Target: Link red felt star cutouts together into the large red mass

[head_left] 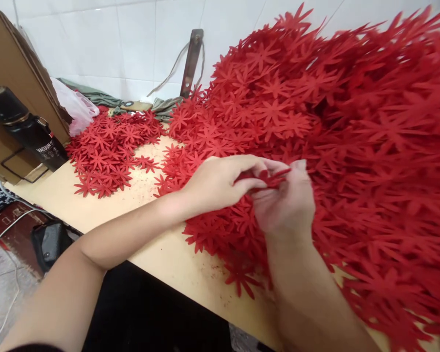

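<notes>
My left hand (220, 183) and my right hand (288, 200) meet over the front of a large heap of red star-shaped petal pieces (275, 115). Between them is a small red petal piece (276, 178), folded or seen edge-on, with its far side hidden by my fingers. Thumb and fingers of the left hand pinch it from one side. The right hand's fingers close around it from the other, its thumb pointing up. A smaller pile of the same red pieces (106, 151) lies to the left on the table.
A black vacuum flask (29, 127) stands by a cardboard box (18, 63) at the left table edge. A white plastic bag (75, 105), green cloth (91, 93) and a flat strip with a cord (192, 63) are against the tiled wall. The pale table (161, 249) carries red crumbs.
</notes>
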The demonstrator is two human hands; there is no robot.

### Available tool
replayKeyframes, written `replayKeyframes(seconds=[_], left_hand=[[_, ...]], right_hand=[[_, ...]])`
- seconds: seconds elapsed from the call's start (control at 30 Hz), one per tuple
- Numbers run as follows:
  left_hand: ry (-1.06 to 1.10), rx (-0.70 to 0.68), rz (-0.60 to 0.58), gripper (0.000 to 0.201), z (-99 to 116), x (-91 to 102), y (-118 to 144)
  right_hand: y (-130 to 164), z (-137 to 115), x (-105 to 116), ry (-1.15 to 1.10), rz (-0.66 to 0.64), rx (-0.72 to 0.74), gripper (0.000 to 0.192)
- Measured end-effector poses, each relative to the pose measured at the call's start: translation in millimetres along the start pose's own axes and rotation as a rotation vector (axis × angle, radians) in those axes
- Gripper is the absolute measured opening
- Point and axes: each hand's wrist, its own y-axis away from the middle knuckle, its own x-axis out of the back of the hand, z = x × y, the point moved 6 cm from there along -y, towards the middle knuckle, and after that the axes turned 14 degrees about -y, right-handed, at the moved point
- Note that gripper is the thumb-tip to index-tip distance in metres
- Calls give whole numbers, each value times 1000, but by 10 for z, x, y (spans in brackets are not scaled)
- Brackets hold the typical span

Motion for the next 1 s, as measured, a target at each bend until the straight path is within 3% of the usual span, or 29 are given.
replayKeyframes(seconds=[0.1, 0.17, 0.33, 0.4, 0.47, 0.53, 0.6, 0.67, 0.73, 0.87, 1.0], left_hand=[[17, 40, -61, 8, -21, -47, -44], [-18, 66, -113, 8, -89, -28, -63], [-235, -25, -99, 8, -53, 42, -58], [-253, -16, -113, 8, -67, 14, -41], [-238, 8, -115, 6, -120, -26, -26], [-203, 33, -54, 5, -191, -38, -16], [-161, 49, 43, 21, -255, -25, -8], [-110, 55, 107, 41, -297, -16, -2], [-36, 44, 104, 52, -305, -36, 2], [146, -10, 49, 46, -235, -108, 30], [315, 55, 38, 48, -217, -234, 102]], right_hand=[[-18, 121, -46, -229, -139, -367, 54], [7, 160, -59, -255, -226, -520, 62], [115, 230, -91, -244, -404, -707, 67], [138, 272, -98, -219, -406, -765, 61], [129, 313, -104, -207, -330, -795, 54], [100, 348, -103, -217, -173, -792, 45], [79, 362, -97, -239, 8, -758, 36], [71, 336, -121, -258, 104, -695, 34], [58, 268, -175, -263, 88, -609, 42], [21, 129, -206, -196, 20, -429, 55], [-42, 115, -52, -117, 126, -247, 54]])
